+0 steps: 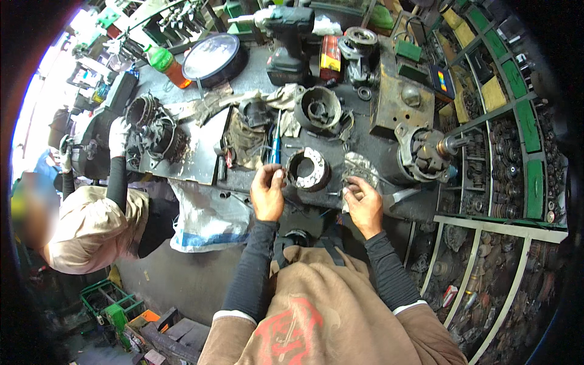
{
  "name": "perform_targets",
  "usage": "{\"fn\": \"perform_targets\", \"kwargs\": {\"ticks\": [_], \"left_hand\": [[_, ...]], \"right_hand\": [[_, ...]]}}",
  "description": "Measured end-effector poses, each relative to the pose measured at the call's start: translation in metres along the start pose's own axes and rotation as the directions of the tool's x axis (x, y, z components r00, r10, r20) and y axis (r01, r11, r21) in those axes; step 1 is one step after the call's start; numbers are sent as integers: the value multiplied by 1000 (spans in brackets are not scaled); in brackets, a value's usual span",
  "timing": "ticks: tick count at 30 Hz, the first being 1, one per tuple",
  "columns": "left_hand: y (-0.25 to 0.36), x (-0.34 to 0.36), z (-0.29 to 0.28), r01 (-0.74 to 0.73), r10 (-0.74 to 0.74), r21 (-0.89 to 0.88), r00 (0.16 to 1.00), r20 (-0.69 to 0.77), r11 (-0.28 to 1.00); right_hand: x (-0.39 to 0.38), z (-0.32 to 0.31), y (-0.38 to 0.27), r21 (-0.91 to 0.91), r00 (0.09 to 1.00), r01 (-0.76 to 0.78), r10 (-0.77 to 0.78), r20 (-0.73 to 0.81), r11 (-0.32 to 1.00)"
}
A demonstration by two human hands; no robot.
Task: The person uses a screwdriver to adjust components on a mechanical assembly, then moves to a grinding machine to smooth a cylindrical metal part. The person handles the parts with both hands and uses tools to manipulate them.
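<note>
My left hand is closed, thumb against curled fingers, just left of a dark metal ring with a pale, patchy face. Whatever it pinches, if anything, is too small to name. Over the bench's near edge, my right hand is also closed in a pinch, and its contents cannot be made out. Right behind it lies a crumpled greyish rag or piece. A blue screwdriver lies beyond my left hand. To the right stands a motor-like part with a toothed shaft.
A cordless impact wrench, a round lidded tub, a bottle and a round housing stand farther back. A metal block and parts shelves line the right. At left, a co-worker's gloved hand is beside machine parts.
</note>
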State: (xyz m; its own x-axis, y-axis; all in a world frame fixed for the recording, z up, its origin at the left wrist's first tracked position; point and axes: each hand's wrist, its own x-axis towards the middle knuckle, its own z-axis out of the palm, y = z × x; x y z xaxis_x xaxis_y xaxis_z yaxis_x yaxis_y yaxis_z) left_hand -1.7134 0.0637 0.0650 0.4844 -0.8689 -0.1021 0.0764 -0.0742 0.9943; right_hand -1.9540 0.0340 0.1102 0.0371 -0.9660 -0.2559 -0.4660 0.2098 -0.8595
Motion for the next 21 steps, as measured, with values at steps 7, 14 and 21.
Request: {"fn": "perform_targets", "kwargs": {"ticks": [7,14,21], "left_hand": [[-7,-34,-31,115,-117,-33,990,-78,993],[-50,-195,-148,329,-285,21,846,-450,944],[-108,-393,-223,409,-448,-300,338,-828,862]], "right_hand": [[129,27,-59,-261,701,681,-712,-37,684],[194,65,-64,-414,557,793,-808,193,447],[204,1,-86,706,914,21,-301,274,708]]}}
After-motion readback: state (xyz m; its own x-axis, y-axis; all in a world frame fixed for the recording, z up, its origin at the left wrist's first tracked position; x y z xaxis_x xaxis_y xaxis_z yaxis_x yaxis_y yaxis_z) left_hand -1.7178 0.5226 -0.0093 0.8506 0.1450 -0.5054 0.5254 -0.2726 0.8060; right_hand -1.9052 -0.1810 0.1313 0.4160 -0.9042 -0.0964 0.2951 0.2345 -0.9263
